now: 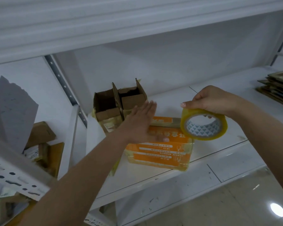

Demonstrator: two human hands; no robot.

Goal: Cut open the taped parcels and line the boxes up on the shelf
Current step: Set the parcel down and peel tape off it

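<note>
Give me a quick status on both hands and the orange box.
Left hand flat, open on the orange box. Right hand in a grip on the tape roll. Orange box taped, on the shelf. Open brown boxes behind it.

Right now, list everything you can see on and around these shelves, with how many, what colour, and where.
orange box: one, orange and white, wrapped in clear tape, front of the shelf
open cardboard boxes: two, brown, side by side behind the orange box
tape roll: one, yellowish clear, above the orange box's right end
flat frames: a stack, brownish, far right of the shelf
shelf: white
left hand: flat, over the orange box
right hand: holding the tape roll
</note>
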